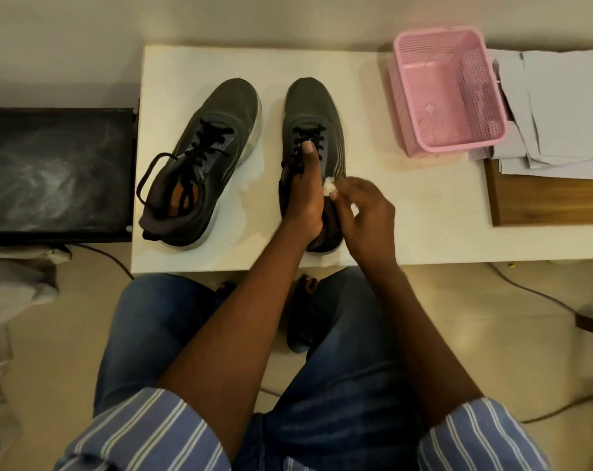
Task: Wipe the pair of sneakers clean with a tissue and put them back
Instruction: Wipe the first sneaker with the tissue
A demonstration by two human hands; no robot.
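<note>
Two dark grey sneakers with black laces and pale soles stand side by side on the white table point(373, 205), toes pointing away from me. The left sneaker point(203, 158) stands alone, its laces loose. My left hand point(305, 195) grips the right sneaker point(313, 107) around its opening, thumb lying along the laces. My right hand point(363, 212) pinches a small crumpled white tissue point(329, 186) against that sneaker's right side, just beside my left hand. The shoe's heel is mostly hidden under both hands.
A pink perforated plastic basket point(448, 93) stands at the table's back right. Grey paper sheets point(560, 110) and a wooden board point(553, 202) lie at the far right. A dark slab point(54, 171) sits left of the table. Cables run across the floor.
</note>
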